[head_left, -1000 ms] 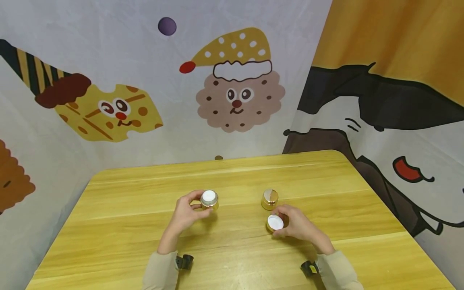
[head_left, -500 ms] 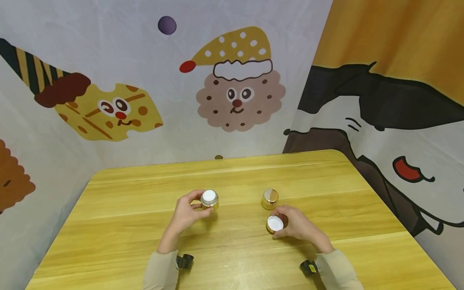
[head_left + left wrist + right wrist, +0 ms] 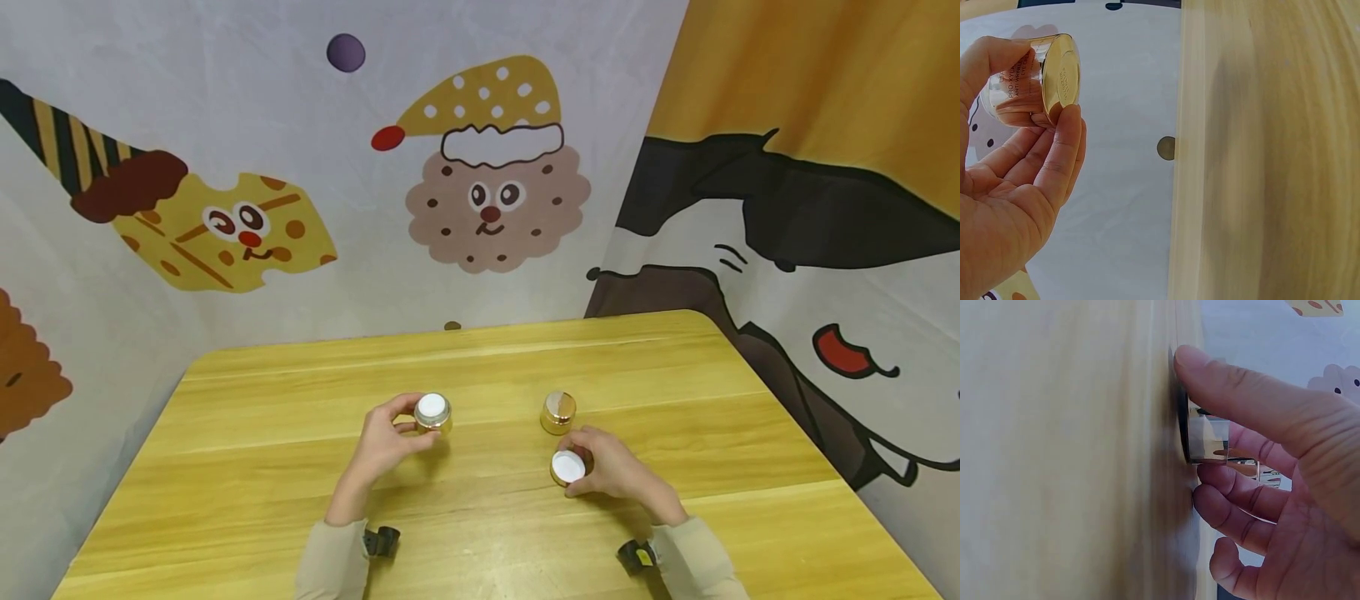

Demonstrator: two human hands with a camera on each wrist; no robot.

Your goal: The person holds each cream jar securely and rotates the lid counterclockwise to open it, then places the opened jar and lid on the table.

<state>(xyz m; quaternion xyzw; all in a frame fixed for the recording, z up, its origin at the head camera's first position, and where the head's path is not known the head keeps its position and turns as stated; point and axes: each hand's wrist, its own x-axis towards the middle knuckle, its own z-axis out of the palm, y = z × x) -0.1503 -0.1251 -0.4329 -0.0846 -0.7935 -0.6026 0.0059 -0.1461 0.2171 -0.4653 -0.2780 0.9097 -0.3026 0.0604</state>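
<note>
With twelve o'clock at the far edge of the worktop [image 3: 480, 533], the two hands were well apart, each clamped on its own thing. The left hand [image 3: 388, 440] gripped the uncovered jar [image 3: 433, 415] by its side, base off the wood; this grip probably served to keep the white top free and the jar nearly upright. The right hand [image 3: 617, 468] pinched the gold lid [image 3: 567, 468] by its rim, near four o'clock from that jar. Its white inside faced upward, perhaps so that no finger needed to touch it. Whether the lid rested on the wood, I could not tell. The closed jar [image 3: 558, 413] stood at twelve o'clock from the lid, near enough to reach, I suppose.
</note>
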